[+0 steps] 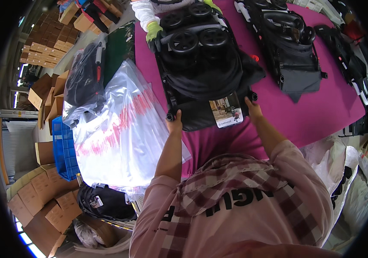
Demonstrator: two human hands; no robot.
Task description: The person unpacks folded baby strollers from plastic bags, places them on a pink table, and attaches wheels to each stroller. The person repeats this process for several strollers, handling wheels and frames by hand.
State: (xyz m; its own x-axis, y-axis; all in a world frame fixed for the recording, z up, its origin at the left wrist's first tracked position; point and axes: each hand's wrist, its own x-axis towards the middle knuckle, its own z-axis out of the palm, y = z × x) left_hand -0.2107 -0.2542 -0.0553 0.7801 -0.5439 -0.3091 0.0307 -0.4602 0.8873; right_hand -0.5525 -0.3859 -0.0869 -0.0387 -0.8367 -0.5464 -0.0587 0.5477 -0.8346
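A worker (235, 210) reaches both forearms (169, 157) forward, spread apart — left hand (175, 124) and right hand (253, 109) each clasping a near corner of one folded stroller (205, 73) on the pink desk (321, 112). One card (226, 112) lies on its near end; four wheels (184, 41) show beyond — then two gloved hands (153, 30) of a co-worker (144, 12).

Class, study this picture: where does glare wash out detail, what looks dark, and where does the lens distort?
In the head view, glare bleaches the clear plastic bags almost white low down; in the head view, the black folded stroller looks dark, little fabric texture showing; in the head view, cardboard boxes at lower left curve along the fisheye rim.
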